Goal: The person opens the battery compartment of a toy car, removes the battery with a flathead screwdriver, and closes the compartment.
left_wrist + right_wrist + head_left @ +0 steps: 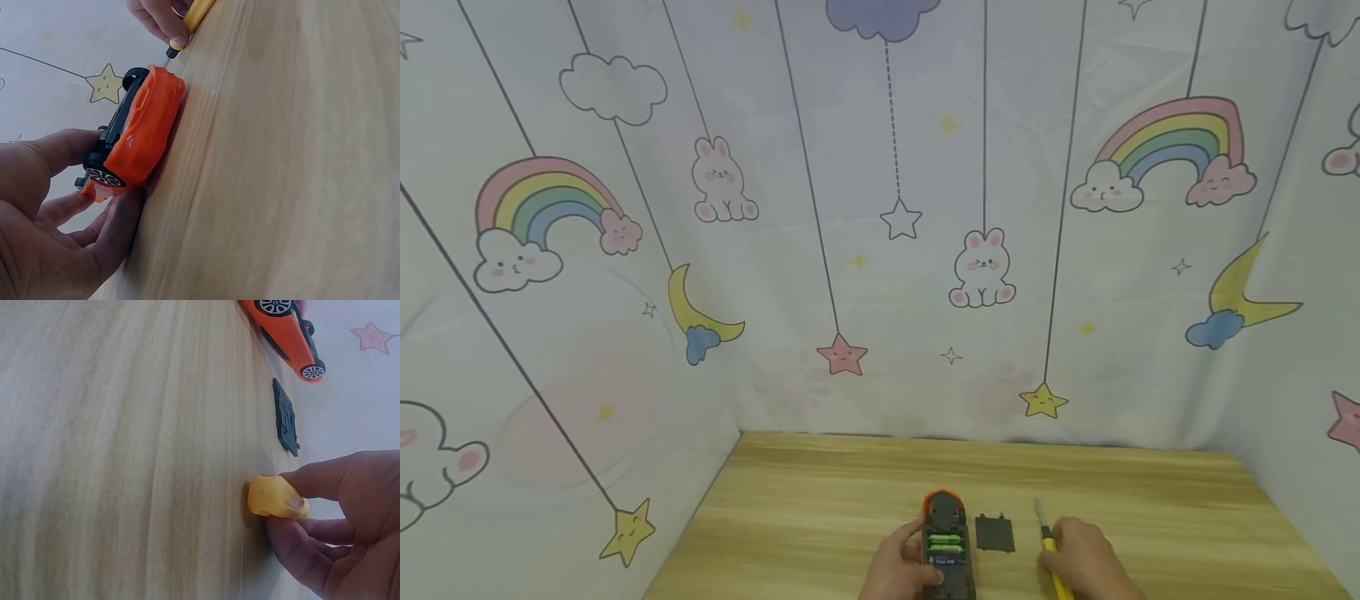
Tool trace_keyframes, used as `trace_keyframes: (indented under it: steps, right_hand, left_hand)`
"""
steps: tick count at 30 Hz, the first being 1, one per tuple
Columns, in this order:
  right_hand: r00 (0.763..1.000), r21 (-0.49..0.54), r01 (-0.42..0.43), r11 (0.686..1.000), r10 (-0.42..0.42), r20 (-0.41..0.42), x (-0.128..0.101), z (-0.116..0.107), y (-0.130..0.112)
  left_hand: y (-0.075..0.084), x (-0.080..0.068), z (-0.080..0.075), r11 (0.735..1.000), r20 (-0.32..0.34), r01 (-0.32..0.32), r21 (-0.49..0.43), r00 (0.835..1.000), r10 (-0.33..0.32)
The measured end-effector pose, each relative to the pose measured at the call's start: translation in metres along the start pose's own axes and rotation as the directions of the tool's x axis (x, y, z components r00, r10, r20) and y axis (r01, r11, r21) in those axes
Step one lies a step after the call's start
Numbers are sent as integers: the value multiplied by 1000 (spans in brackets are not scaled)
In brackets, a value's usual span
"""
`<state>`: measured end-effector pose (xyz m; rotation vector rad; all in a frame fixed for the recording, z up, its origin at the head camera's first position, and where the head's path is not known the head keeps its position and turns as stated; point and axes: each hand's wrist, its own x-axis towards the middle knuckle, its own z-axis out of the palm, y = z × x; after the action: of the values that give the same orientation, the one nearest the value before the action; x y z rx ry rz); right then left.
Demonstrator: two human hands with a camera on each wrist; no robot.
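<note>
Now the left hand [898, 571] is gripping the upturned toy car [946, 550], the right hand [1086, 562] pinching the screwdriver [1051, 550]; a nudge risks spilling the exposed batteries [945, 542]

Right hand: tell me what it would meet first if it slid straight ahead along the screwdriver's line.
Probably nothing: the right hand holds the yellow screwdriver pointing away over bare table. The black cover lies to its left, seemingly off that line; then the printed backdrop.
</note>
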<state>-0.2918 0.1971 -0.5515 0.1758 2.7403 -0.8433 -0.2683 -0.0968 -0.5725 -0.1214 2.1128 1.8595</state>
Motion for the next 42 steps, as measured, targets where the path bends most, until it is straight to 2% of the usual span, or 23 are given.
trace_keyframes:
  steps: [7, 14, 20, 27, 35, 42]
  right_hand:
    - [997, -45, 68, 997, -70, -33, 1, -2, 2]
    - [995, -62, 86, 994, -89, -52, 1, -3, 1]
    - [985, -99, 142, 985, -150, -84, -2, -4, -7]
    - [969, -144, 207, 968, -223, -103, -4, -7, -15]
    - [942, -119, 286, 951, -301, -148, -12, -8, -21]
    - [944, -84, 303, 949, -311, -109, -16, -10, -25]
  left_hand:
    - [4, -1, -2, 1000, 0, -10, 3, 1000, 10]
    - [1, -4, -2, 1000, 20, 6, -5, 1000, -6]
    - [-1, -5, -1, 1000, 14, -7, 15, 1000, 6]
    - [-2, -2, -1, 1000, 14, -5, -14, 1000, 5]
    - [1, -4, -1, 1000, 2, -18, -5, 1000, 18]
    - [0, -4, 0, 1000, -4, -15, 5, 1000, 15]
